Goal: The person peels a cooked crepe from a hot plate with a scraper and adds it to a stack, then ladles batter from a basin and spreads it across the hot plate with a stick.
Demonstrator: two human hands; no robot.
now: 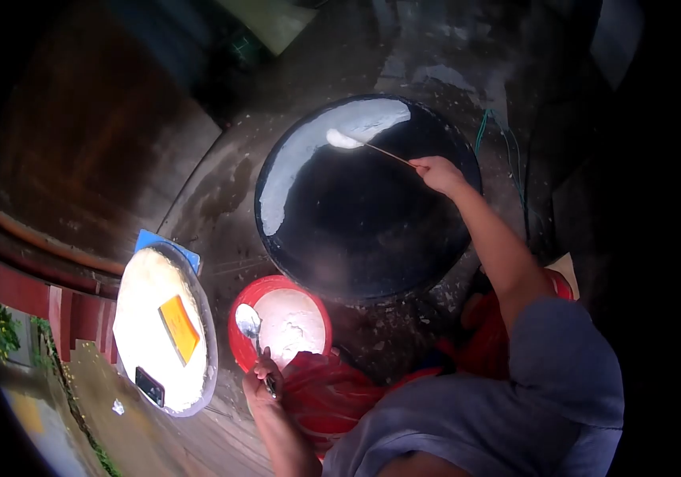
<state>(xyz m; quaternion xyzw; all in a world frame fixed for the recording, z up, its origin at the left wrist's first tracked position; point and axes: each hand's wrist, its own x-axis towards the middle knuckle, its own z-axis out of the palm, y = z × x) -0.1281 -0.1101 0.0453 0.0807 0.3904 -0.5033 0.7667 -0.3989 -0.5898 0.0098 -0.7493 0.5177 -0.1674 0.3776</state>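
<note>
A wide black round griddle (364,219) lies before me, with a curved band of white batter (285,179) along its left and far rim. My right hand (440,175) is closed on the end of a thin-handled batter spreader (390,153). The far end of the spreader is coated in white batter and rests on the inner edge of the band. My left hand (263,381) grips a metal ladle (249,322), whose bowl is smeared with white. It is over the left side of a red bucket (238,342) holding thick white batter (289,318).
To the left, a round tray bears a stack of white sheets (145,310), with an orange-yellow card (180,330) and a dark phone (149,386) on top. A blue object (149,238) shows beneath it. Green cords (481,131) lie right of the griddle.
</note>
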